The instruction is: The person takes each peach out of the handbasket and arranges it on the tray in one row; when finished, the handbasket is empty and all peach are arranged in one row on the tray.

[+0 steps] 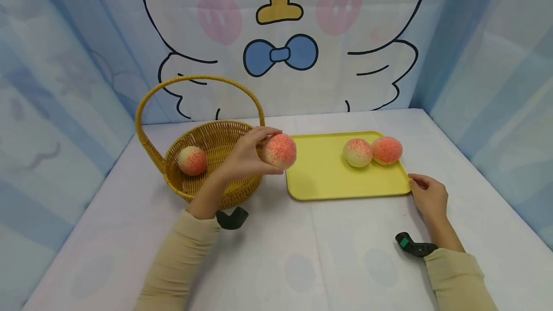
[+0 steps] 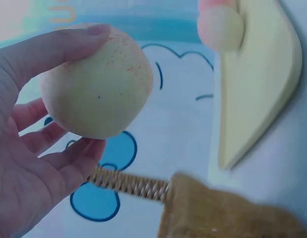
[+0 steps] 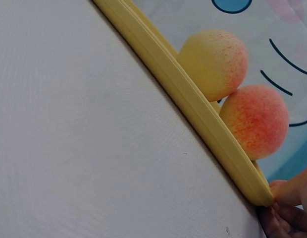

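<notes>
Left hand (image 1: 247, 156): raised off the table, fingers and thumb curled round one peach (image 1: 280, 150), held in the air between the basket rim and the tray's left edge; wrist view shows thumb over the top, fingers (image 2: 69, 158) cupping underneath, peach's pale side facing cam. Right hand (image 1: 427, 196): resting on the table at the tray's near right corner, fingertips (image 3: 287, 191) touching that corner; fingers look loosely bent, nothing gripped as far as the views show. Wicker basket (image 1: 216, 133): yellow-brown, w/ tall arched handle, standing left of the tray, just beside it; holds one peach in the basket (image 1: 192, 160), lying against the left inner wall. Yellow tray (image 1: 328, 176): flat, raised rim, lying at centre-right of the table. On it, near the far right corner, pale peach (image 1: 357, 152) and redder peach (image 1: 387, 149), side by side and touching; redder one is to the right. White tablecloth (image 1: 302, 263): covers the table, faint round print. Backdrop (image 1: 281, 37): blue-white curtain w/ a large cartoon bird, blue bow tie, pink cheeks. Both forearms in beige sleeves (image 1: 173, 268); black wrist-cam mount (image 1: 233, 218) under the left wrist, a second mount (image 1: 412, 246) at the right wrist.
</notes>
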Motion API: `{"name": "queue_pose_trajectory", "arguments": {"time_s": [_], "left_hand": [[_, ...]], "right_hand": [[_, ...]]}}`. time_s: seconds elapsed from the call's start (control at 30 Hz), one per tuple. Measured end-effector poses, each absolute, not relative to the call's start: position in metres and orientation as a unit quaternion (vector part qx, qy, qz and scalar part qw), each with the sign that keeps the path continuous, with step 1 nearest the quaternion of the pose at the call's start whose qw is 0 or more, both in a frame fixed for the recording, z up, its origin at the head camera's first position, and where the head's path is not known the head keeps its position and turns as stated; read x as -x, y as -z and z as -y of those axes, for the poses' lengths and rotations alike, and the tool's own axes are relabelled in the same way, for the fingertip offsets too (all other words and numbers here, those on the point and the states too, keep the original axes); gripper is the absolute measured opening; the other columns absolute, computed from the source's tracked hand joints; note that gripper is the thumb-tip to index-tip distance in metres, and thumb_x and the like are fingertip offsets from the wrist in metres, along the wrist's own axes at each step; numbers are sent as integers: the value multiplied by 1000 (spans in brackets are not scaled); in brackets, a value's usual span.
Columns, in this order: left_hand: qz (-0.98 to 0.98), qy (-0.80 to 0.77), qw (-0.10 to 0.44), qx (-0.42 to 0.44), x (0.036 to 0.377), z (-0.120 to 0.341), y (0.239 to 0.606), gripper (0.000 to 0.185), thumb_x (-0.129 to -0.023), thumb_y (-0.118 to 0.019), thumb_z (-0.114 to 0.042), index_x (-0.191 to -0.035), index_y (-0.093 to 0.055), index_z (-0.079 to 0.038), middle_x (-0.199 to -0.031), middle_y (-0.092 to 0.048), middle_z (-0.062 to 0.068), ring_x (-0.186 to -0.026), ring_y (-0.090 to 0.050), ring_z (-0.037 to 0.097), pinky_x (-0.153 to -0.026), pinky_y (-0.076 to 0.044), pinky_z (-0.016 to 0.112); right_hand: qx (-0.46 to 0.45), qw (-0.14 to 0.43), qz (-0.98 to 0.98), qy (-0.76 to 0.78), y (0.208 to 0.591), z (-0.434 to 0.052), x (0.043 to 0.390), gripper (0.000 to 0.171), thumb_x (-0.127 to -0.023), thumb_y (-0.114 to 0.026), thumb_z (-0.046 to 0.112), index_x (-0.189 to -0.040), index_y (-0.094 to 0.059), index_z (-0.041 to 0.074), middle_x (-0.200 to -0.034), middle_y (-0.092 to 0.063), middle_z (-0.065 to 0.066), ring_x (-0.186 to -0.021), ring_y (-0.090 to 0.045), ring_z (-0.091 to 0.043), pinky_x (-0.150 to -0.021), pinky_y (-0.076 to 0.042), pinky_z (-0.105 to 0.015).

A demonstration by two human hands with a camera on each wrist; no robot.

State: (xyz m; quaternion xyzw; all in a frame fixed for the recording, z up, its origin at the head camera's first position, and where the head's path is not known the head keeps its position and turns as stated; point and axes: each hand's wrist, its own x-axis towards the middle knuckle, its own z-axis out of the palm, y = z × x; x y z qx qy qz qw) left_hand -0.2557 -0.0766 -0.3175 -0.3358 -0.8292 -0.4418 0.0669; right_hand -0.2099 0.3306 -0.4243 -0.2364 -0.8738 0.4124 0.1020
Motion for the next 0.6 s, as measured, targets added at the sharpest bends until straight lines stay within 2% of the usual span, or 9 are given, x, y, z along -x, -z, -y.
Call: {"name": "queue_pose_trajectory", "arguments": {"time_s": [0.4, 0.6], "left_hand": [[768, 563, 14, 306, 250, 33, 349, 78, -58, -87, -5, -127, -50, -4, -123, -49, 7, -106, -53, 22, -87, -46, 36], [766, 587, -29, 260, 252, 24, 361, 77, -61, -85, -7, -129, -49, -9, -125, -48, 5, -105, -54, 22, -87, -46, 37]], "right_hand": [[229, 112, 873, -415, 424, -328, 209, 35, -96, -44, 14, -123, -54, -5, -116, -54, -22, -98, -48, -25, -54, -34, -6], [227, 106, 874, -417, 423, -331, 208, 35, -96, -43, 15, -124, -54, -4, -117, -53, -23, -98, -48, -26, -54, -34, -5]]}}
